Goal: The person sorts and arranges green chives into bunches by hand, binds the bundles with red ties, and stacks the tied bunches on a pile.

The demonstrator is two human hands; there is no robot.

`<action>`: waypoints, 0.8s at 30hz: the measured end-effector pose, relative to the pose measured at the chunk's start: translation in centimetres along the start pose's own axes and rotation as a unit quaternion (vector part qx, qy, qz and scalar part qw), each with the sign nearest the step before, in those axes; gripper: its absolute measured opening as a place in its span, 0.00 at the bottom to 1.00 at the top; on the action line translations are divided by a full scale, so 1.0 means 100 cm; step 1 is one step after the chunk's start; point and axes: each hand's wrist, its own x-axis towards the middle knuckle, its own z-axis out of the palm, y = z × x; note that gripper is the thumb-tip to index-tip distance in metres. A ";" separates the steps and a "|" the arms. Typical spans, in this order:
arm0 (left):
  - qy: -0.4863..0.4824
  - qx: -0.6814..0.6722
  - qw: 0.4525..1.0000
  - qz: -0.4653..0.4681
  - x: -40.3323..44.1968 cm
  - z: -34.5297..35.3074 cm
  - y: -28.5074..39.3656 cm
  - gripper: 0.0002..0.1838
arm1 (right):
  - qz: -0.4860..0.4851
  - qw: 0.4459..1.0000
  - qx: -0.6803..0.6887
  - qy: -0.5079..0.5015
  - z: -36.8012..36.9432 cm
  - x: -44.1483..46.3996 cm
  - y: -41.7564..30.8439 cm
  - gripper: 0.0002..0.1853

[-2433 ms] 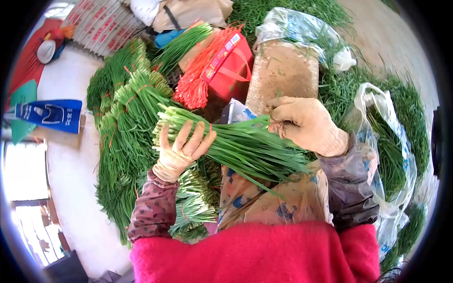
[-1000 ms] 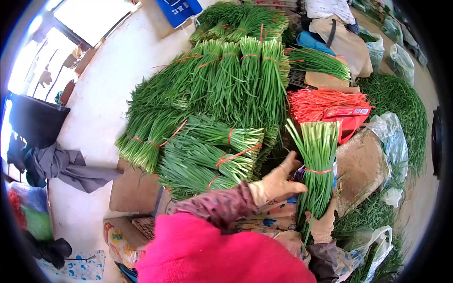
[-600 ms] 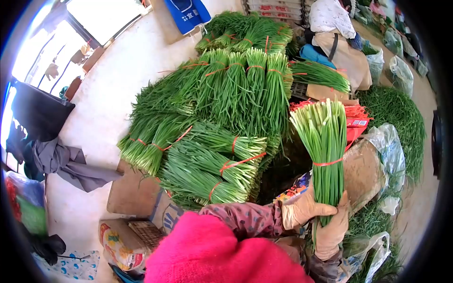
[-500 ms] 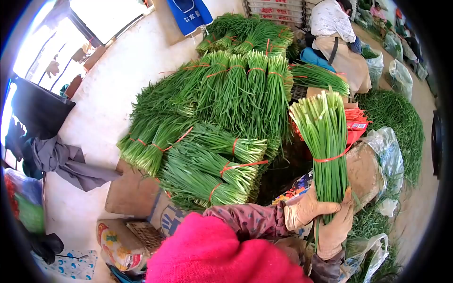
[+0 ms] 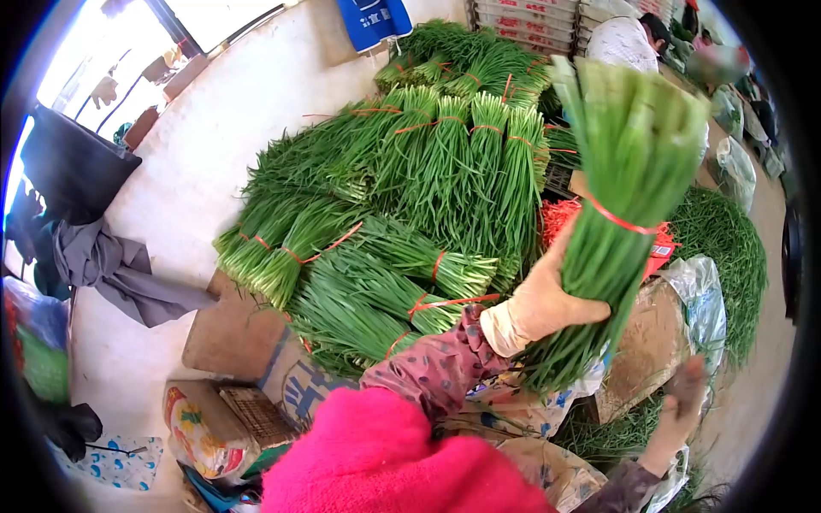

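My left hand [image 5: 552, 299], in a pale glove, is wrapped round the leafy part of a bundle of garlic chives [image 5: 629, 162]. The bundle stands upright, tilted a little to the right, its pale cut ends up and a red band [image 5: 617, 218] round its middle. Apart from the bundle, my right hand [image 5: 676, 419] is low on the right with nothing in it; its fingertips look dark and are somewhat blurred. Left of the held bundle lies a large pile of tied chive bundles [image 5: 410, 179].
Behind the held bundle are red ties [image 5: 558, 221] and a worn brown board [image 5: 641, 346]. Loose green leaves [image 5: 727, 256] heap on the right beside a clear plastic bag [image 5: 701, 295]. Another person [image 5: 623, 41] sits at the back near stacked crates [image 5: 523, 24].
The bundle has been raised closer to the camera in my left hand. My right hand has let go of its lower end and moved down to the right. The view has shifted slightly.
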 end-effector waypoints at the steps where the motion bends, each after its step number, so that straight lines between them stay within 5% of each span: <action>1: -0.044 -0.025 0.999 -0.007 0.000 0.006 -0.004 0.54 | -0.003 1.000 -0.002 -0.002 0.014 0.003 -0.012 0.58; 4: -0.146 -0.034 0.988 -0.019 0.004 0.023 -0.008 0.60 | -0.006 0.970 0.169 -0.175 0.106 -0.008 -0.056 0.75; 6: -0.137 0.022 0.990 -0.002 0.001 0.032 -0.017 0.61 | -0.001 0.978 -0.061 -0.198 0.112 -0.028 -0.026 0.66; 8: -0.118 0.094 0.988 0.008 -0.011 0.022 -0.011 0.63 | 0.041 0.970 -0.113 -0.211 0.124 -0.039 -0.019 0.53; 10: -0.115 0.392 0.905 0.121 -0.028 0.002 -0.015 0.66 | -0.073 0.974 -0.153 -0.152 0.129 -0.038 -0.016 0.43; 11: -0.140 0.159 0.975 0.074 -0.033 0.003 -0.024 0.69 | -0.130 0.966 -0.165 -0.150 0.135 -0.032 -0.023 0.37; 14: -0.115 -0.022 0.991 -0.066 -0.042 -0.009 -0.037 0.73 | -0.121 0.961 -0.191 -0.160 0.139 -0.026 -0.021 0.34; 16: -0.114 0.075 0.989 -0.054 -0.039 -0.018 -0.029 0.75 | -0.114 0.962 -0.177 -0.172 0.147 -0.024 -0.036 0.33; 18: -0.063 0.159 0.982 0.076 -0.036 -0.026 -0.017 0.79 | -0.032 0.973 -0.088 -0.209 0.150 -0.022 -0.045 0.32; 20: -0.018 0.031 0.996 0.082 -0.031 -0.034 -0.004 0.81 | 0.063 0.960 -0.077 -0.262 0.148 -0.025 -0.043 0.36; 23: 0.038 -0.026 0.999 0.022 -0.038 -0.031 0.013 0.75 | 0.055 0.961 -0.078 -0.260 0.167 -0.029 -0.043 0.36; 24: 0.050 -0.022 0.999 -0.002 -0.041 -0.030 0.013 0.73 | -0.075 0.940 -0.199 -0.268 0.170 -0.025 -0.039 0.37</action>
